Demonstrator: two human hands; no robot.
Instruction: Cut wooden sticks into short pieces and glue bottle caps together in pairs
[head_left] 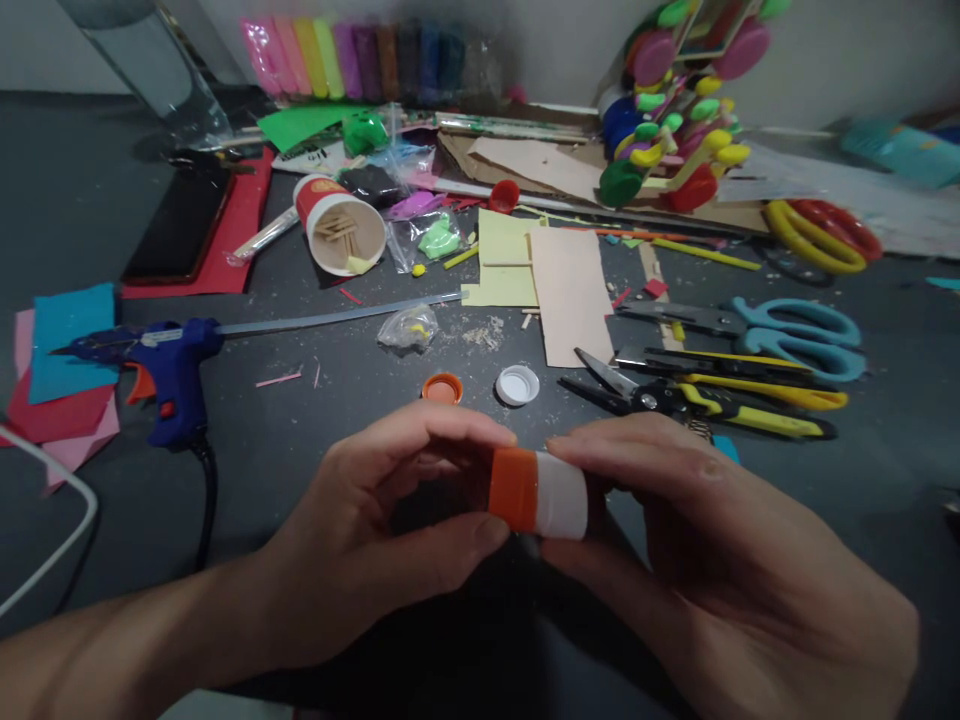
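Here, midway between hands: orange cap point(514, 490) butted end to end with white cap point(562, 497).
Long axis: side to side, orange toward left hand point(352, 510), white toward right hand point(705, 510).
Hands: both narrow, fingertips pinching their own ends; neither clearly nearer.
Just beyond: loose orange lid point(442, 389), loose white lid point(517, 386) on table point(300, 430).
Beyond right hand: snips point(649, 398).

Dark grey tabletop point(300, 430), blue glue gun point(176, 370), black phone point(180, 225), orange cap point(442, 388), white cap point(517, 385), blue-handled scissors point(795, 325)
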